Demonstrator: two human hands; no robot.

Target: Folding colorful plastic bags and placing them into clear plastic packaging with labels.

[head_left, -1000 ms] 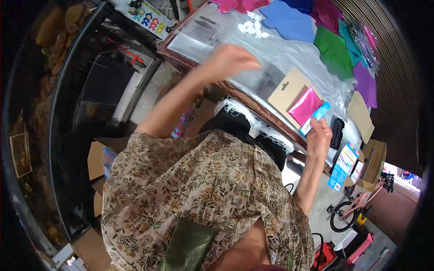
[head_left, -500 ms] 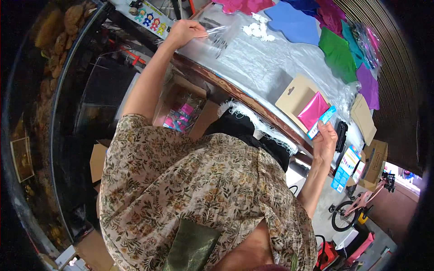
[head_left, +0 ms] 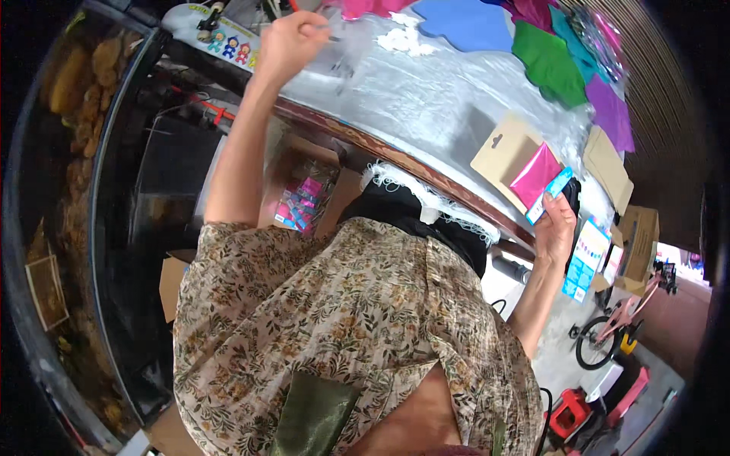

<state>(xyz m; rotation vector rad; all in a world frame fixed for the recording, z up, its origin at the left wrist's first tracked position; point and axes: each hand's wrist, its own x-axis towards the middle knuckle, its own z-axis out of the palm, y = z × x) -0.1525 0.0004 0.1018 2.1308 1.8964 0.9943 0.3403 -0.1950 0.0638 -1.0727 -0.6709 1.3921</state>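
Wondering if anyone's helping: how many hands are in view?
2: the left hand by the left end of the table, the right hand holding a card with a pink packet. I see no others.

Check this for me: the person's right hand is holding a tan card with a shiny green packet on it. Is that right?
Not quite: the shiny packet is pink, not green, as the head view shows. The person's right hand is holding the tan card with it, just as you said.

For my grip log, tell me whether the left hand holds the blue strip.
No, the right hand holds the blue strip, beside the pink packet.
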